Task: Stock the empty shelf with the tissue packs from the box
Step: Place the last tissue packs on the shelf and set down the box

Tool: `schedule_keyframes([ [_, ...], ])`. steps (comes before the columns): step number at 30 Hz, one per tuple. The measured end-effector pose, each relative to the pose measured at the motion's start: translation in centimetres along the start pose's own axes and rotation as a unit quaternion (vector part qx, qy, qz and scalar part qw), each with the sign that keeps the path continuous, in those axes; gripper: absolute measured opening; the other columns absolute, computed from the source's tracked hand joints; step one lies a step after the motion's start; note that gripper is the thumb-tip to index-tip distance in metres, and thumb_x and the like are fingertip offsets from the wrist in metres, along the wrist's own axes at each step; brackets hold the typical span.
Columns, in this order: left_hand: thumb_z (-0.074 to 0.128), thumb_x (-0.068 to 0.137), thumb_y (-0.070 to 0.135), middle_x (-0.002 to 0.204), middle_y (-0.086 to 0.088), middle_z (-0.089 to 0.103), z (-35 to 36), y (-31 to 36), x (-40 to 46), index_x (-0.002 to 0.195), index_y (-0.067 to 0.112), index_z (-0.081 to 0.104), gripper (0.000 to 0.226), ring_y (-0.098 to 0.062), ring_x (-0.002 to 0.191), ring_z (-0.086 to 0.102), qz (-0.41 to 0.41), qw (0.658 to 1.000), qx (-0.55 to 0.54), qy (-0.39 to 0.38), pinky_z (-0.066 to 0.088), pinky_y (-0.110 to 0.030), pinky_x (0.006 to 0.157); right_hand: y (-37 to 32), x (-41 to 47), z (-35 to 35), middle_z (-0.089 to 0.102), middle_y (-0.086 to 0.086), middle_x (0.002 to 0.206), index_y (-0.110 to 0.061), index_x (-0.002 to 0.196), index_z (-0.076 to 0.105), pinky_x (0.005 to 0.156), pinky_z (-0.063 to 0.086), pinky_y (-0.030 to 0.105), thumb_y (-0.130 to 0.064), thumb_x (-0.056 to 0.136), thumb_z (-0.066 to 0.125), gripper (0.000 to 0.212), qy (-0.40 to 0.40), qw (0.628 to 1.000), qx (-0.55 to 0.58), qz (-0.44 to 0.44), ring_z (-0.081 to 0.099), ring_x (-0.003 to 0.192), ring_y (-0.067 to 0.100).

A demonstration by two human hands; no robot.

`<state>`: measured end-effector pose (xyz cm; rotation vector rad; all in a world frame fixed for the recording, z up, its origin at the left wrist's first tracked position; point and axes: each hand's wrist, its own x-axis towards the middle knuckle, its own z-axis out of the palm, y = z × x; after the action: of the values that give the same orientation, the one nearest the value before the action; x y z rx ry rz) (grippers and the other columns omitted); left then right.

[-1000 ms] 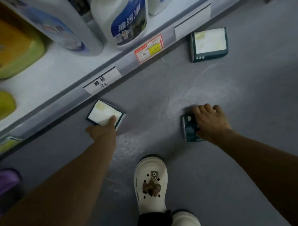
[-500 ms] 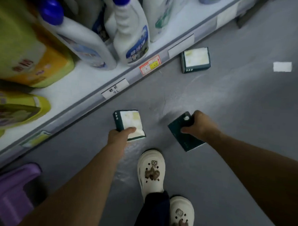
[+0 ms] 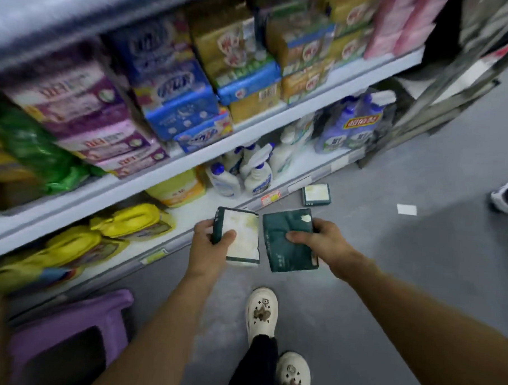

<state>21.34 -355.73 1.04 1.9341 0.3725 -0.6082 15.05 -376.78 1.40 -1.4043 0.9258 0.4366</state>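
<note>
Holding one dark green, cream-faced soft tissue pack (image 3: 240, 239) in our left hand (image 3: 208, 248) and another (image 3: 288, 243) in our right hand (image 3: 322, 242), we risk forgetting the third pack (image 3: 316, 194) on the grey floor (image 3: 418, 272); thumb-pinched plastic could slip.

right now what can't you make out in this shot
Head view only:
- Empty shelf and box: neither shows in frame.
- Print on the packs on the upper shelves: smeared by motion blur.
- Price tag on the shelf edge: too small to read.
- Far side of the left pack: left hand covers it.
- Face of the right pack, gripped by the right hand: turned away.
- Floor pack: label too small.
</note>
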Motion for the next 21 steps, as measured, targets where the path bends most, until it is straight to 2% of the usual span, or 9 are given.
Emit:
schedule_keyframes([
  [3, 0.054, 0.1, 0.009, 0.122, 0.01, 0.053, -3.2, 4.2, -4.6, 0.14, 0.031, 0.045, 0.047, -0.008, 0.103, 0.053, 0.07, 0.997, 0.036, -0.018, 0.036, -0.012, 0.082, -4.5, -5.8, -0.1, 0.069, 0.004, 0.087, -0.011, 0.097, 0.062, 0.055, 0.051, 0.019, -0.009, 0.08, 0.071, 0.019, 0.004, 0.997, 0.078, -0.021, 0.065, 0.072, 0.014],
  [4, 0.05, 0.101, 0.009, 0.129, 0.007, 0.052, -4.0, 5.3, -6.0, 0.133, 0.034, 0.054, 0.041, -0.007, 0.11, 0.052, 0.084, 0.994, 0.06, -0.033, 0.035, -0.012, 0.087, -5.9, -7.7, 0.0, 0.069, 0.006, 0.089, -0.012, 0.099, 0.062, 0.059, 0.052, 0.022, -0.019, 0.073, 0.075, 0.03, 0.004, 0.995, 0.096, -0.022, 0.067, 0.077, 0.018],
  [6, 0.047, 0.102, 0.007, 0.127, -0.006, 0.057, -5.5, 7.6, -9.2, 0.109, 0.039, 0.067, 0.039, -0.003, 0.102, 0.055, 0.093, 0.99, 0.089, -0.05, 0.037, -0.005, 0.081, -8.3, -10.7, -0.1, 0.072, 0.01, 0.103, -0.01, 0.111, 0.064, 0.069, 0.057, 0.032, -0.029, 0.059, 0.076, 0.057, -0.016, 0.992, 0.124, -0.03, 0.069, 0.089, 0.024],
  [9, 0.049, 0.1, 0.007, 0.118, -0.01, 0.057, -7.5, 11.1, -13.7, 0.09, 0.034, 0.07, 0.035, 0.002, 0.09, 0.053, 0.099, 0.991, 0.062, -0.063, 0.037, -0.002, 0.072, -11.9, -15.3, -0.1, 0.073, 0.008, 0.103, -0.011, 0.108, 0.067, 0.073, 0.058, 0.036, -0.01, 0.081, 0.067, 0.027, -0.075, 0.98, 0.166, -0.081, 0.069, 0.091, 0.023],
  [11, 0.052, 0.1, 0.028, 0.109, -0.006, 0.062, -9.0, 13.5, -16.4, 0.087, 0.028, 0.07, 0.022, 0.0, 0.084, 0.059, 0.101, 0.994, 0.011, -0.048, 0.044, -0.012, 0.073, -14.2, -18.6, 0.0, 0.073, 0.011, 0.107, -0.01, 0.112, 0.066, 0.069, 0.058, 0.037, -0.006, 0.081, 0.069, 0.032, -0.117, 0.97, 0.181, -0.111, 0.069, 0.094, 0.023],
  [13, 0.051, 0.089, 0.067, 0.112, 0.001, 0.062, -10.7, 15.8, -18.5, 0.098, 0.028, 0.073, 0.045, 0.0, 0.096, 0.061, 0.135, 0.99, -0.003, -0.035, 0.046, -0.022, 0.089, -16.3, -21.5, 0.4, 0.072, 0.014, 0.111, -0.006, 0.119, 0.063, 0.072, 0.058, 0.04, -0.01, 0.073, 0.075, 0.048, -0.149, 0.959, 0.193, -0.143, 0.069, 0.096, 0.025],
  [15, 0.052, 0.072, 0.086, 0.12, 0.008, 0.054, -12.7, 18.0, -20.2, 0.105, 0.039, 0.071, 0.061, -0.003, 0.112, 0.056, 0.184, 0.983, 0.005, -0.01, 0.042, -0.032, 0.101, -18.1, -24.3, 1.1, 0.071, 0.017, 0.111, 0.0, 0.121, 0.061, 0.079, 0.059, 0.046, -0.009, 0.069, 0.074, 0.054, -0.176, 0.949, 0.204, -0.162, 0.07, 0.096, 0.027],
  [17, 0.059, 0.071, 0.081, 0.12, 0.01, 0.052, -14.8, 20.3, -21.8, 0.1, 0.043, 0.068, 0.049, -0.006, 0.117, 0.052, 0.217, 0.976, -0.006, 0.016, 0.038, -0.028, 0.101, -19.7, -26.9, 1.8, 0.071, 0.018, 0.11, 0.001, 0.118, 0.061, 0.081, 0.059, 0.047, -0.005, 0.07, 0.071, 0.049, -0.211, 0.938, 0.214, -0.171, 0.07, 0.096, 0.028],
  [21, 0.063, 0.088, 0.05, 0.122, 0.007, 0.051, -19.3, 23.7, -25.1, 0.098, 0.036, 0.064, 0.017, -0.007, 0.115, 0.049, 0.252, 0.967, -0.014, 0.039, 0.035, -0.018, 0.088, -23.4, -31.4, 3.6, 0.066, 0.018, 0.121, -0.002, 0.12, 0.058, 0.081, 0.059, 0.047, -0.004, 0.072, 0.077, 0.052, -0.258, 0.931, 0.161, -0.2, 0.068, 0.103, 0.03],
])
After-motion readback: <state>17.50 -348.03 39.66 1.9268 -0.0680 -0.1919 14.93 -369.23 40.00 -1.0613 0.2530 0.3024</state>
